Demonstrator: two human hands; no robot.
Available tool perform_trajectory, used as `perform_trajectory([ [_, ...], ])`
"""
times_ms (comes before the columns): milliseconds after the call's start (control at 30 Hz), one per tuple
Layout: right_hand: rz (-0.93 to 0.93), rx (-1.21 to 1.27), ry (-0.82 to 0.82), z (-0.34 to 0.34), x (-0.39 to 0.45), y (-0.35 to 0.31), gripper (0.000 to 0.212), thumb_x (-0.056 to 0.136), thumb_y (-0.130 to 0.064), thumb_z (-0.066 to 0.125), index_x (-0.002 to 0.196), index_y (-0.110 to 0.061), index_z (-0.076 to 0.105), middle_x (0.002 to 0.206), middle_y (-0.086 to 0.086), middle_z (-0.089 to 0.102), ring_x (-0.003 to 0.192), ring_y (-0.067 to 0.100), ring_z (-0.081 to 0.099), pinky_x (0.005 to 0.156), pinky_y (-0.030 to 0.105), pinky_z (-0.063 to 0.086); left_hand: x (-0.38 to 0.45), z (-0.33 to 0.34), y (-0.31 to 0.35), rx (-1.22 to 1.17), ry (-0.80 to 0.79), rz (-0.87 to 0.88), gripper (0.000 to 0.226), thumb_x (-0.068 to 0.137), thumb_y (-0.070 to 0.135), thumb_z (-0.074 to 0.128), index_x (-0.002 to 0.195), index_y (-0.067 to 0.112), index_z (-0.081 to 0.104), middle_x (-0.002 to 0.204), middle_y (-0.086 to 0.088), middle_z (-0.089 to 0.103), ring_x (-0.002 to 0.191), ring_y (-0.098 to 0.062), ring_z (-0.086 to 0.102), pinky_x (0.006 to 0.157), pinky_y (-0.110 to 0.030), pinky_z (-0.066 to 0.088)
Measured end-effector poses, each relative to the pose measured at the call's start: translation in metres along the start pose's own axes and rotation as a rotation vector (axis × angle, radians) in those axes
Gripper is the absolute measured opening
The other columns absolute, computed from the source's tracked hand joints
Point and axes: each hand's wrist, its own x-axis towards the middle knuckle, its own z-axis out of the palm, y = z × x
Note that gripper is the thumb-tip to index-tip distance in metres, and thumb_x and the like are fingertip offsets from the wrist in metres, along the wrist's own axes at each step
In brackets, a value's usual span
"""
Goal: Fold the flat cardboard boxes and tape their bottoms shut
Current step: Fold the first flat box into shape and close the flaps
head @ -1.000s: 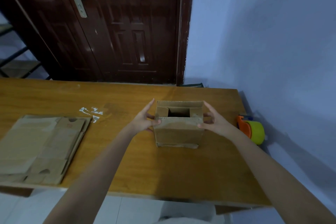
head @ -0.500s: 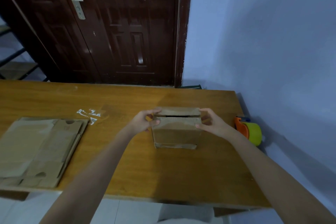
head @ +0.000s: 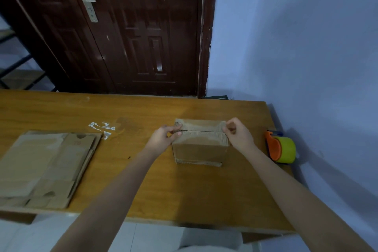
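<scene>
A small brown cardboard box [head: 199, 150] stands on the wooden table [head: 143, 180], its two top flaps folded down and meeting at a seam. My left hand [head: 163, 137] pinches the left end of the flaps between thumb and fingers. At the right end of the seam my right hand [head: 237, 135] pinches the flaps with curled fingers. A stack of flat cardboard boxes [head: 45, 168] lies at the table's left front. An orange tape dispenser with a yellow-green roll [head: 281, 149] sits right of the box near the wall.
Scraps of clear tape [head: 103, 128] stick to the table behind the flat stack. A dark wooden door [head: 126, 26] stands behind the table and a pale blue wall [head: 306, 57] runs along its right edge.
The box's top was open a second ago; both hands have folded the flaps down until they meet, and now hold them at each end.
</scene>
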Motion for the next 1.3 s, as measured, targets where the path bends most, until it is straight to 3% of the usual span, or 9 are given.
perform_trajectory([
  [200, 0.123, -0.151, -0.07, 0.003, -0.006, -0.004, 0.045, 0.099, -0.046, 0.035, 0.13, -0.014, 0.047, 0.107, 0.003, 0.06, 0.068, 0.019, 0.065, 0.063, 0.037, 0.058, -0.002, 0.012, 0.01, 0.062, 0.212, -0.028, 0.02, 0.093, 0.036, 0.057, 0.103, 0.022, 0.066, 0.101, 0.0, 0.054, 0.076, -0.016, 0.053, 0.068, -0.032, 0.046],
  [433, -0.019, -0.167, 0.089, 0.007, -0.01, -0.008, 0.038, 0.1, -0.03, 0.043, 0.137, -0.022, 0.046, 0.106, 0.002, 0.067, 0.084, 0.016, 0.063, 0.065, 0.033, 0.055, 0.004, 0.019, 0.018, -0.056, 0.314, -0.21, 0.03, 0.088, 0.036, 0.063, 0.101, 0.013, 0.049, 0.093, 0.0, 0.055, 0.086, -0.021, 0.057, 0.066, -0.032, 0.043],
  [600, -0.046, -0.228, 0.119, 0.008, -0.009, -0.013, 0.035, 0.1, -0.035, 0.041, 0.126, -0.017, 0.056, 0.1, 0.002, 0.069, 0.083, 0.017, 0.064, 0.063, 0.032, 0.054, 0.019, 0.004, 0.031, -0.341, 0.113, -0.542, 0.053, 0.085, 0.032, 0.069, 0.124, 0.004, 0.049, 0.115, -0.013, 0.056, 0.107, -0.031, 0.055, 0.07, -0.04, 0.054],
  [767, 0.157, 0.062, -0.079, -0.005, -0.001, -0.018, 0.046, 0.09, -0.035, 0.061, 0.131, -0.021, 0.047, 0.113, 0.004, 0.057, 0.083, 0.021, 0.062, 0.064, 0.039, 0.059, 0.025, -0.013, 0.048, -0.039, -0.144, -0.631, 0.038, 0.09, 0.04, 0.059, 0.092, 0.004, 0.051, 0.076, -0.01, 0.054, 0.06, -0.021, 0.051, 0.05, -0.029, 0.044],
  [900, 0.428, 0.286, -0.17, -0.011, 0.002, -0.023, 0.072, 0.084, -0.033, 0.069, 0.143, -0.021, 0.03, 0.135, 0.015, 0.048, 0.097, 0.029, 0.062, 0.058, 0.038, 0.057, 0.032, -0.024, 0.057, 0.215, -0.292, -0.629, 0.062, 0.093, 0.045, 0.052, 0.137, 0.003, 0.039, 0.109, -0.015, 0.059, 0.058, -0.018, 0.05, 0.056, -0.027, 0.042],
  [1033, 0.477, 0.21, -0.36, -0.023, 0.009, -0.033, 0.066, 0.089, -0.034, 0.064, 0.145, -0.027, 0.03, 0.134, 0.018, 0.051, 0.088, 0.028, 0.064, 0.054, 0.033, 0.055, 0.039, -0.027, 0.057, 0.183, -0.349, -0.631, 0.06, 0.094, 0.042, 0.052, 0.141, 0.009, 0.037, 0.088, -0.012, 0.06, 0.058, -0.017, 0.053, 0.053, -0.024, 0.046],
  [1100, 0.501, 0.208, -0.412, -0.026, 0.012, -0.039, 0.056, 0.09, -0.029, 0.063, 0.141, -0.02, 0.039, 0.131, 0.019, 0.053, 0.1, 0.034, 0.063, 0.062, 0.038, 0.057, 0.037, -0.026, 0.058, 0.165, -0.325, -0.59, 0.052, 0.095, 0.039, 0.052, 0.137, 0.01, 0.045, 0.099, -0.012, 0.061, 0.067, -0.019, 0.056, 0.061, -0.026, 0.05],
  [1200, 0.538, 0.344, -0.4, -0.027, 0.012, -0.044, 0.048, 0.09, -0.015, 0.062, 0.135, -0.009, 0.045, 0.132, 0.022, 0.051, 0.113, 0.043, 0.055, 0.08, 0.054, 0.054, 0.032, -0.021, 0.061, 0.063, -0.315, -0.583, 0.052, 0.098, 0.032, 0.048, 0.144, 0.011, 0.033, 0.126, -0.016, 0.057, 0.096, -0.028, 0.063, 0.074, -0.034, 0.057],
  [1300, 0.518, 0.383, -0.386, -0.027, 0.007, -0.043, 0.046, 0.091, -0.009, 0.061, 0.134, -0.004, 0.045, 0.129, 0.024, 0.053, 0.113, 0.044, 0.055, 0.086, 0.06, 0.05, 0.029, -0.019, 0.062, -0.009, -0.306, -0.584, 0.047, 0.099, 0.027, 0.048, 0.14, 0.007, 0.038, 0.131, -0.019, 0.053, 0.104, -0.033, 0.063, 0.085, -0.042, 0.055],
])
